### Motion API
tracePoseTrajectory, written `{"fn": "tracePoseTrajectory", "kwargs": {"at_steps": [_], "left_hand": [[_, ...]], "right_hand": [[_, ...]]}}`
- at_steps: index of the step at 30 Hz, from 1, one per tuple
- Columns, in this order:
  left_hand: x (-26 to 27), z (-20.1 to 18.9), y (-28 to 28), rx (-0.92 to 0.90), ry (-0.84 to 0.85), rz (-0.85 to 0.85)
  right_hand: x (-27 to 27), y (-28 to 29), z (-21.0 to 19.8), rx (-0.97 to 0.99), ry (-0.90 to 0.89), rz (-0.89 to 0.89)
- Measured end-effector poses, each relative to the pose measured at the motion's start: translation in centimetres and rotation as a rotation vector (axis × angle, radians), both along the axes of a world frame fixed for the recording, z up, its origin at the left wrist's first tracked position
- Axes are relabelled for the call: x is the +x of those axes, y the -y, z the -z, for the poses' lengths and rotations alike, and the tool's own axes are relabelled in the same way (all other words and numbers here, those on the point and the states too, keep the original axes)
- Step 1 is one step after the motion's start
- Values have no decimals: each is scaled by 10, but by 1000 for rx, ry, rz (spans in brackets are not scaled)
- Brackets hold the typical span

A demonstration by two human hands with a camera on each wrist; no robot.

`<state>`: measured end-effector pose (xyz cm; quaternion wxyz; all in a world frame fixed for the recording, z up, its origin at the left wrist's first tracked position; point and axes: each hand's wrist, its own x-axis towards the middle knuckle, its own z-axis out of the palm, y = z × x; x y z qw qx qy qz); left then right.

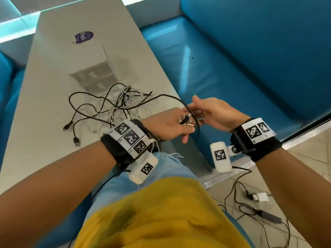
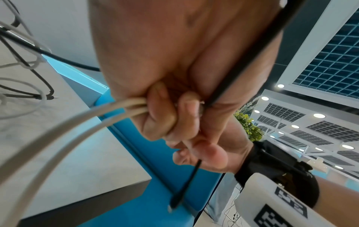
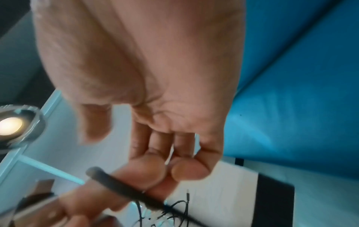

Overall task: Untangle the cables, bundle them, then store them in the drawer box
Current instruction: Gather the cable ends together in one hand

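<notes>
A tangle of black and white cables (image 1: 116,104) lies on the pale table (image 1: 44,108), in front of a small white drawer box (image 1: 96,77). My left hand (image 1: 172,126) hovers past the table's near right corner. Its fingers (image 2: 161,116) are curled round white cable loops (image 2: 124,107) and a black cable (image 2: 242,61). That black cable (image 1: 166,95) arcs back from the hands to the tangle. My right hand (image 1: 206,111) meets the left one and pinches the black cable; the cable's free end with its plug (image 2: 174,204) hangs below it. The right wrist view is blurred.
A blue sofa (image 1: 250,59) runs along the table's right side, and another blue seat (image 1: 7,83) stands at the left. A purple sticker (image 1: 84,37) marks the far end of the table. On the tiled floor at lower right lie a white charger (image 1: 259,197) and dark wires.
</notes>
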<state>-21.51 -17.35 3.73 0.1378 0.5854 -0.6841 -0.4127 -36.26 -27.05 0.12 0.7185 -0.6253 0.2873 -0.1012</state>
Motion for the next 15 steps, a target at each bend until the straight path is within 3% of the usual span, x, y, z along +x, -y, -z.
{"fn": "tracePoseTrajectory", "kwargs": {"at_steps": [3,7,11,13,15], "left_hand": [[-4,2,-1,14,29,48],[8,1,-1,-29,6,-75],[37,-18,0,-148,-142,-307],[49,-28,1,-196,-238,-399],[58,-35,2,-225,-298,-439]], "right_hand": [[-3,-3,0,-243,0,-45],[-21,10,13,-299,-80,127],[-65,33,75,-376,-463,356],[-81,36,106,-364,-699,385],[-82,30,118,-358,-794,386]]}}
